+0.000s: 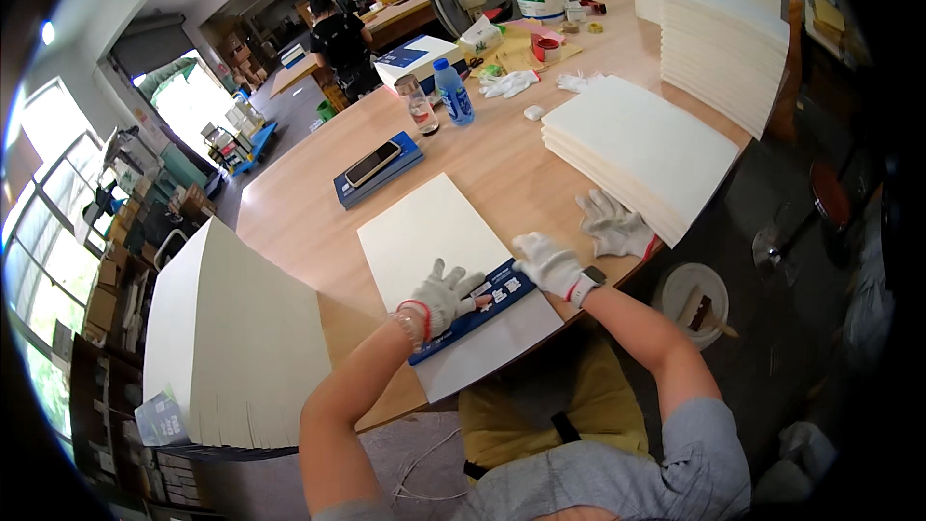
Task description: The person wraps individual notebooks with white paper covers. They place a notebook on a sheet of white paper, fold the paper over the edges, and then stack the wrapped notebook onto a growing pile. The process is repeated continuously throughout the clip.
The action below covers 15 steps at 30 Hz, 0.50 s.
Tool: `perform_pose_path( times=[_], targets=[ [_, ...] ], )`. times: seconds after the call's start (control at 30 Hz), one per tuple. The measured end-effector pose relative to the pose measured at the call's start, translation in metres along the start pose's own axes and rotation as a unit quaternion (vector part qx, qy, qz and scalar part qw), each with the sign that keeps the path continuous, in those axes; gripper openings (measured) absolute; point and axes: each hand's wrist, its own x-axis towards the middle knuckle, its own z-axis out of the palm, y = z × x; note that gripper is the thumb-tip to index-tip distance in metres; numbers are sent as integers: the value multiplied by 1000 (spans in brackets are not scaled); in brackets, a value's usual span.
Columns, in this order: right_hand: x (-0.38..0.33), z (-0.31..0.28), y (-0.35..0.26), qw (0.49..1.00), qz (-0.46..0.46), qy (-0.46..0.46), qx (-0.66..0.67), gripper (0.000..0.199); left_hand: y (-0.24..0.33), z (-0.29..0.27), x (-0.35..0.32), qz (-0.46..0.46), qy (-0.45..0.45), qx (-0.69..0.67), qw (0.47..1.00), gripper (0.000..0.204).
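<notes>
My left hand (442,297), in a white knit glove with a red cuff, lies with fingers spread across a blue printed strip (463,320). A bare thumb tip shows at the glove's edge. My right hand (552,268), also gloved and with a dark watch at the wrist, rests flat on the strip's far right end. The strip runs across a cream sheet (424,227), which extends beyond it on the far side. A white panel (492,342) continues on the near side to the table edge. Neither hand is lifting anything.
Tall stacks of cream sheets stand at left (251,338) and right (641,140). A spare glove (614,224) lies near my right hand. Beyond are a phone (373,164) on blue boxes, a blue bottle (453,94) and a glass jar (417,104). A bucket (693,280) holds a brush. Another person (338,43) stands farther back.
</notes>
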Motion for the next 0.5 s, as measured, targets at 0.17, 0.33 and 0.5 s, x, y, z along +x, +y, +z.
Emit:
perform_pose_path(
  times=[0.17,0.33,0.5],
  targets=[
    [-35,-63,103,996,4,62,-62,28,-7,-28,-4,3,-75,-94,993,124],
    [-17,-42,2,920,-182,-95,333,23,-20,-28,-1,27,-64,-133,989,119],
    [-15,42,-142,896,-422,-113,81,56,-26,60,20,60,244,-57,966,115]
  ],
)
